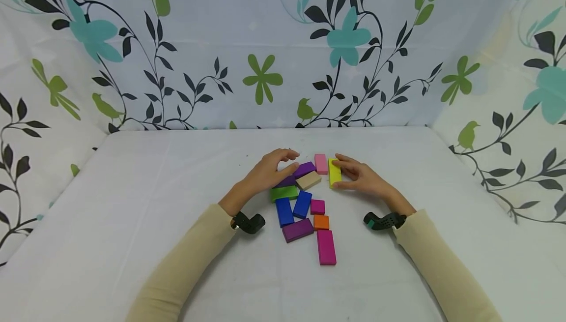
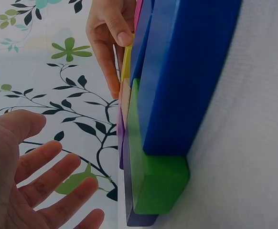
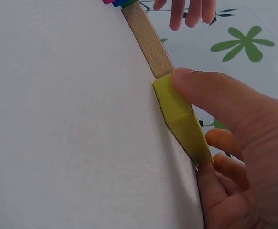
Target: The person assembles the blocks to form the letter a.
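My right hand pinches a yellow block lengthwise, thumb at its near end and a finger at its far end; the right wrist view shows the block low against the cloth. My left hand hovers with loosely bent fingers, holding nothing, above two purple blocks. In the left wrist view its fingers are spread, apart from the green block. A pink block lies just left of the yellow one. The natural wood block lies between the purple blocks and the yellow one.
Nearer me lie two blue blocks, a tilted purple-magenta block, a small magenta block, an orange block and a long magenta block. A white cloth covers the table; a patterned curtain hangs behind.
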A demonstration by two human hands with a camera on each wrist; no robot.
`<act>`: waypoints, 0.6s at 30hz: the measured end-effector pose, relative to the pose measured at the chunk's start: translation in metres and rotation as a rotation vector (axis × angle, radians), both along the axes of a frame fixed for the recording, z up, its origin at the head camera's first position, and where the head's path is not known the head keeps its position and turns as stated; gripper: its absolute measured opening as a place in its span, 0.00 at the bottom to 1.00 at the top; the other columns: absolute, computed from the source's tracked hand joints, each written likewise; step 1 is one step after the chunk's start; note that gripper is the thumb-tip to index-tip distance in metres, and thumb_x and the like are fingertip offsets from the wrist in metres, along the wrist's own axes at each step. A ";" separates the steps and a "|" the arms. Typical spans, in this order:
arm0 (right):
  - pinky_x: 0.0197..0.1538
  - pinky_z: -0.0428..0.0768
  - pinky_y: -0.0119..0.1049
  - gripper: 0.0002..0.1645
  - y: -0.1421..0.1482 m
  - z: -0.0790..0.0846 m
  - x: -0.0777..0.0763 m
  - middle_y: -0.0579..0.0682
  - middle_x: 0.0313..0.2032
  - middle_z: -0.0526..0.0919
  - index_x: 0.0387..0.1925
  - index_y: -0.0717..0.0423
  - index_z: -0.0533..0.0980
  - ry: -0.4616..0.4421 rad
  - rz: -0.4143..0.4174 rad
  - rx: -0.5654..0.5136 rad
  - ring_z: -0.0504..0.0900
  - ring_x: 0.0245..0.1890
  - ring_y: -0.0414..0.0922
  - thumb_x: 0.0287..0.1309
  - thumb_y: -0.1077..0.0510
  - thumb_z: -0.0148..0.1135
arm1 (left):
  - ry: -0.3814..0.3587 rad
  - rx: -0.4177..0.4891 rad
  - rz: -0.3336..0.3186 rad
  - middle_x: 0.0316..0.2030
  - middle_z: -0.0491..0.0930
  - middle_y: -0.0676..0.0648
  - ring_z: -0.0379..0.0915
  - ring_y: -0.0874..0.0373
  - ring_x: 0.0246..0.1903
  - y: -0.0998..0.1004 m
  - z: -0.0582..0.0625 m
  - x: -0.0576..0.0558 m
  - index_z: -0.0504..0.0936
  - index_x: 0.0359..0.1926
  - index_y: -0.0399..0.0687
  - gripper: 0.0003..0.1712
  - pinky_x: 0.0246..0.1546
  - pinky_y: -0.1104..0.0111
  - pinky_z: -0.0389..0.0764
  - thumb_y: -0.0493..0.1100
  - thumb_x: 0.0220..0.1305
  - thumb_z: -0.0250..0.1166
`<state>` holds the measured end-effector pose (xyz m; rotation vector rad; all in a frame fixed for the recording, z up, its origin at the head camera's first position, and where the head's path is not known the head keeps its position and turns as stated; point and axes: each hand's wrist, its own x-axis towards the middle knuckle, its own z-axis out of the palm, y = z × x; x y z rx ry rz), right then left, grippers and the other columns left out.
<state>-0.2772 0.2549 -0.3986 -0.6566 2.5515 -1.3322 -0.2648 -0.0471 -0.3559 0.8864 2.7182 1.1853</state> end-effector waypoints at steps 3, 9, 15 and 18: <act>0.65 0.62 0.38 0.41 -0.002 -0.001 -0.001 0.59 0.75 0.49 0.68 0.62 0.65 -0.006 -0.009 0.001 0.56 0.73 0.56 0.56 0.57 0.71 | -0.001 0.001 0.001 0.61 0.73 0.43 0.67 0.47 0.62 0.002 -0.001 -0.002 0.72 0.64 0.44 0.25 0.61 0.53 0.70 0.50 0.73 0.55; 0.66 0.61 0.40 0.41 0.001 -0.001 -0.001 0.62 0.74 0.50 0.68 0.64 0.64 -0.007 -0.014 -0.034 0.56 0.73 0.58 0.55 0.61 0.71 | -0.006 0.016 -0.007 0.61 0.74 0.44 0.67 0.48 0.62 0.009 -0.004 -0.004 0.73 0.64 0.46 0.24 0.61 0.53 0.70 0.50 0.72 0.55; 0.65 0.62 0.38 0.41 -0.001 -0.002 0.001 0.62 0.74 0.52 0.67 0.67 0.64 -0.009 -0.012 -0.057 0.57 0.72 0.58 0.55 0.63 0.70 | -0.013 0.023 -0.033 0.61 0.74 0.44 0.67 0.47 0.62 0.015 -0.005 -0.006 0.73 0.63 0.44 0.23 0.62 0.53 0.69 0.47 0.72 0.56; 0.64 0.63 0.36 0.41 -0.001 -0.002 0.002 0.61 0.74 0.52 0.68 0.66 0.64 -0.010 -0.017 -0.051 0.57 0.72 0.57 0.55 0.61 0.70 | -0.007 0.009 -0.037 0.62 0.73 0.44 0.67 0.48 0.61 0.018 -0.004 -0.009 0.72 0.64 0.44 0.24 0.62 0.54 0.70 0.48 0.72 0.56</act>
